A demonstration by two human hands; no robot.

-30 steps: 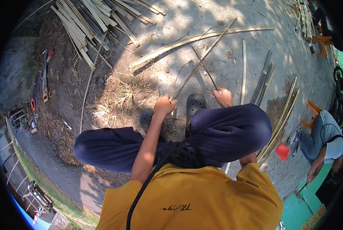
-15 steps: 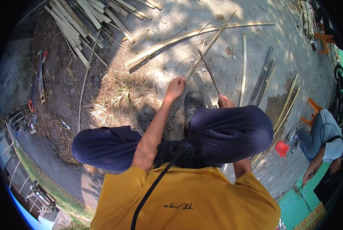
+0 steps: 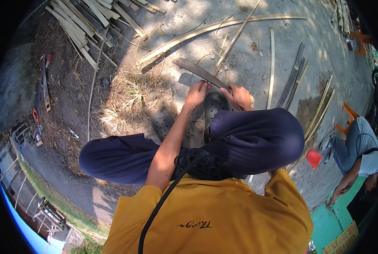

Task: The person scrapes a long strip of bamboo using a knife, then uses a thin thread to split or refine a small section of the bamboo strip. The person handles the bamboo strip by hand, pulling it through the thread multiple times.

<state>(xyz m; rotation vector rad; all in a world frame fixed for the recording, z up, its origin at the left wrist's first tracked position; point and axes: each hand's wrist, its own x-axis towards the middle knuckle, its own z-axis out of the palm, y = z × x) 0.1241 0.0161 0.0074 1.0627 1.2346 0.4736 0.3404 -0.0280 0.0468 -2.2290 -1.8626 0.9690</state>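
Observation:
My right hand is closed around the handle of a machete. Its wide, dark blade points up and left, lying across in front of my left hand. The fingers of my left hand are closed on the near end of a thin bamboo strip, close to the blade's edge. That strip runs away from me and crosses over a long, curved, pale bamboo strip on the ground. Part of the held strip is hidden behind the blade, so whether the two touch I cannot tell.
A pile of split bamboo lies at the far left, near a handsaw. More strips rest on the right. Beyond them are a red container, an orange stool and another person bending down.
The machete has swung from pointing away, edge-on, to lying flat across toward the left. My right hand has moved up and closer to my left hand, which stays on the strip.

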